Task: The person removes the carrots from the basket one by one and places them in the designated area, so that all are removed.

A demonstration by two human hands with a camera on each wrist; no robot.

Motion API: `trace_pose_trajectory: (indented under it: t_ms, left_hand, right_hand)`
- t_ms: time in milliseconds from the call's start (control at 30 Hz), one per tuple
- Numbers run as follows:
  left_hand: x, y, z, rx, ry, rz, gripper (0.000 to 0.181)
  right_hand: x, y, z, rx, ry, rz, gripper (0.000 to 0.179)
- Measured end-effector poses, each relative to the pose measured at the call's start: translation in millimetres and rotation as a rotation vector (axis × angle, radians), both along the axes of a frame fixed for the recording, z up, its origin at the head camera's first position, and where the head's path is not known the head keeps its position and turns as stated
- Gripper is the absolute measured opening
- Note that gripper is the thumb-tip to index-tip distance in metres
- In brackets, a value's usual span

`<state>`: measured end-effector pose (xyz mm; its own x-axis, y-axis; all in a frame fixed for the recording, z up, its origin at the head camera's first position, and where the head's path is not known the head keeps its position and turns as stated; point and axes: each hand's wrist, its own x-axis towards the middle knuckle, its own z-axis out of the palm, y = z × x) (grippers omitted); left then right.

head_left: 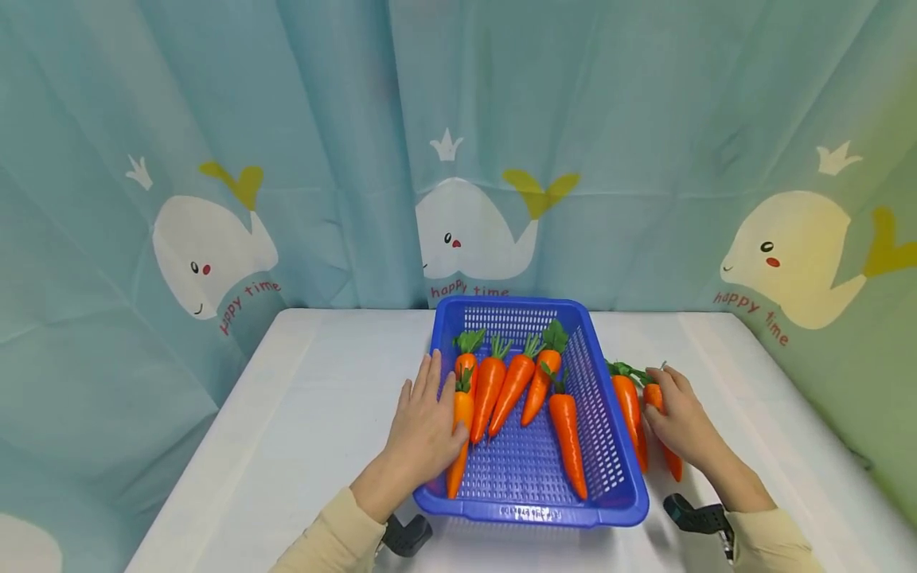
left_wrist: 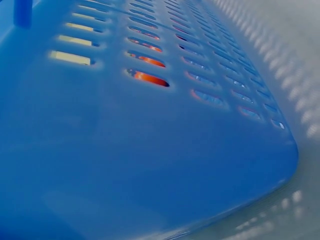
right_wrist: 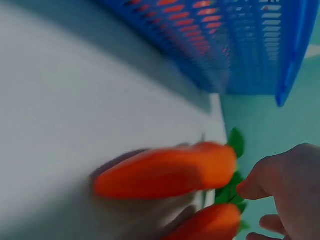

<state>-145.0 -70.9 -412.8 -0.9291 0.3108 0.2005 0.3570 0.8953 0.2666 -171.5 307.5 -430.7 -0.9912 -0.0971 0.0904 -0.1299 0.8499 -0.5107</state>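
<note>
A blue plastic basket (head_left: 530, 513) holds several carrots, among them one carrot (head_left: 567, 446) lying apart on its right side. My left hand (head_left: 423, 422) rests over the basket's left rim with its fingers extended, the thumb beside a lighter orange carrot (head_left: 457, 469). Outside the basket on the right, more carrots (head_left: 626, 402) with green tops lie on the table. My right hand (head_left: 680, 418) is over the outermost carrot (head_left: 673, 463), near its leafy end. In the right wrist view, the thumb (right_wrist: 262, 182) is bent close to the leaves (right_wrist: 231, 192), with a gap between thumb and fingers.
The white table (head_left: 322, 382) ends at a blue curtain (head_left: 344, 159) printed with whales. The basket's slotted side wall (left_wrist: 125, 150) fills much of the left wrist view. Dark wrist devices (head_left: 695, 516) sit under both forearms, close to the basket's front corners.
</note>
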Motion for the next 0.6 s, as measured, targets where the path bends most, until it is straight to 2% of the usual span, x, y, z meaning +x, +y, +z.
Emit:
trace_pose_trajectory:
  t_ms: [267, 433, 500, 600]
  left_hand:
    - [-0.8, -0.2, 3.0, -0.035, 0.013, 0.006, 0.065]
    - [-1.5, 0.5, 5.1, -0.054, 0.052, -0.048, 0.062]
    - [-1.3, 0.7, 6.7, -0.045, 0.022, -0.081, 0.064]
    - [-1.8, 1.7, 9.6, -0.005, -0.066, -0.110, 0.071]
  right_hand:
    - [-4.6, -22.1, 34.3, -0.004, 0.090, 0.035, 0.058]
    - [-6.7, -36.3, 54.9, -0.012, 0.112, 0.070, 0.060]
    - [-6.8, -41.4, 61.1, -0.015, 0.124, 0.086, 0.061]
    - [-6.9, -49.1, 68.6, -0.011, 0.135, 0.104, 0.061]
